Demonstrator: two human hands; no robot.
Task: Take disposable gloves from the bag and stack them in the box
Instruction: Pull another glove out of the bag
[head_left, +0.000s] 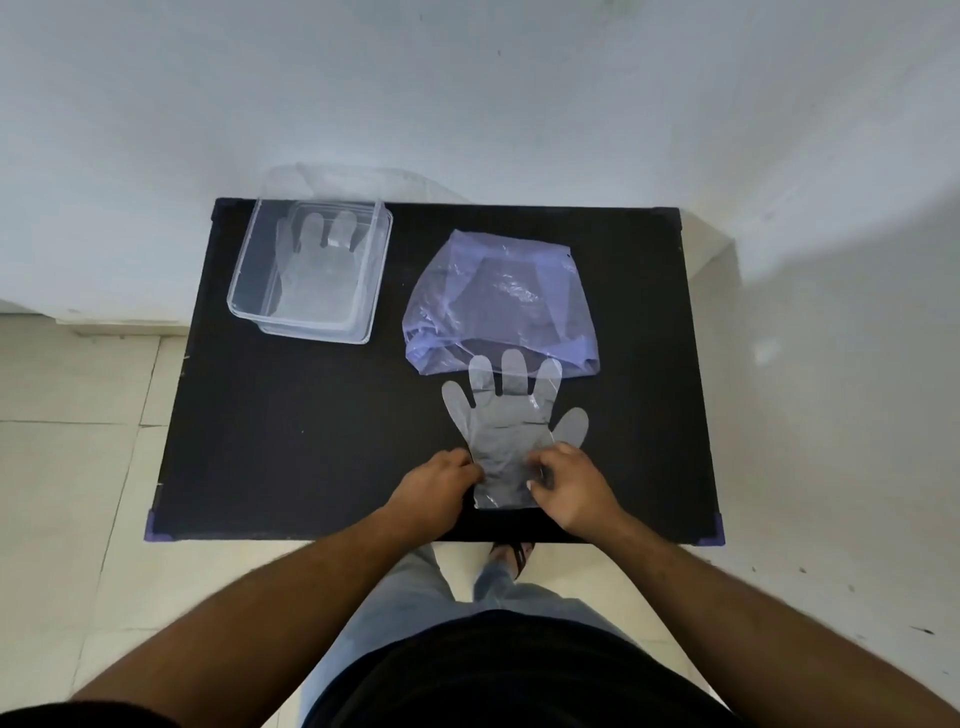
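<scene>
One clear glove lies flat on the black table, near the front edge and right of centre. Its cuff points at the person; its fingertips overlap the mouth of the purple bag. Flat and fully spread — likely laid out so it goes into the box unwrinkled and stacks evenly.

Left hand pinches the cuff's left edge; right hand pinches its right edge. Fingers on both are curled closed on the film, one hand per side. A two-sided grip makes sense here: the film is thin and limp, and a single pinch would let it fold or cling to itself.

The bag rests behind the glove, toward the back right of the table, mouth facing the front edge, so each glove comes out toward the person. It looks slack; how many gloves remain inside I cannot tell.

The clear box sits at the back left corner, well apart from the bag, open at the top. At least one glove lies flat in it, fingers toward the back edge — count not readable through the plastic.

Judgement: the stack is started, and this glove is pending transfer. The next move calls for a lift by the cuff and a carry across to the back left, keeping the same finger orientation.
</scene>
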